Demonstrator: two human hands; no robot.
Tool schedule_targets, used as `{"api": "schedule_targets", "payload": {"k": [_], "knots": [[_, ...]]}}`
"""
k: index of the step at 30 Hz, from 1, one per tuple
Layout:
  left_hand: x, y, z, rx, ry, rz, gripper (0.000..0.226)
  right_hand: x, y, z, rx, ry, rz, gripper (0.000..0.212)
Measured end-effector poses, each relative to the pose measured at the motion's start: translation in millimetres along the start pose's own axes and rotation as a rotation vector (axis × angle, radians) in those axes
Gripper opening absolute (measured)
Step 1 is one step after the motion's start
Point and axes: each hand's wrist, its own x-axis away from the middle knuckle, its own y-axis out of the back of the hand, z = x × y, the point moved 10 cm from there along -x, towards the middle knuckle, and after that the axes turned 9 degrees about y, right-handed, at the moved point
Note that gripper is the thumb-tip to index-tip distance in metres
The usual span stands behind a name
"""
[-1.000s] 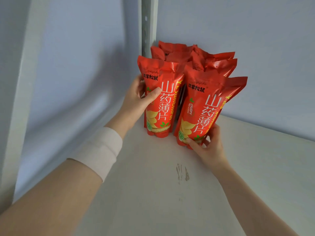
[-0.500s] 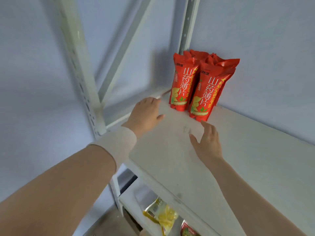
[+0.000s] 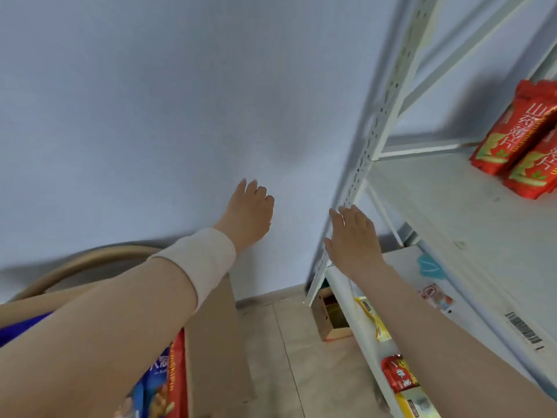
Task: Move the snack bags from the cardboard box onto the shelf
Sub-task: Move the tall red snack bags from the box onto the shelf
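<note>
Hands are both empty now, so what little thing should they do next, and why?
Probably lower the left hand into the cardboard box and take another snack bag. Both it and the right hand are open and hold nothing, the red bags already stand on the shelf, and more bags show in the box below the left arm.

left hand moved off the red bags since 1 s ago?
Yes. The left hand has let go and pulled back off the shelf; it now hangs open left of the shelf post, well clear of the red bags.
</note>
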Motion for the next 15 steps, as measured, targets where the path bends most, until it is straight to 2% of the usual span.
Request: {"api": "schedule_targets", "payload": {"k": [6, 10, 15], "knots": [[132.9, -116.1, 135.6, 0.039, 0.149, 0.177, 0.051, 12.9, -65.1, 190.4, -0.018, 0.204, 0.127, 0.057], [238.7, -219.5, 209.5, 0.121, 0.247, 0.312, 0.051, 44.7, -127.6, 310.5, -0.073, 0.308, 0.217, 0.040], [352.3, -315.1, 279.6, 0.229, 0.417, 0.459, 0.041, 88.1, -199.3, 390.1, -0.116, 0.280, 0.424, 0.055]]}}
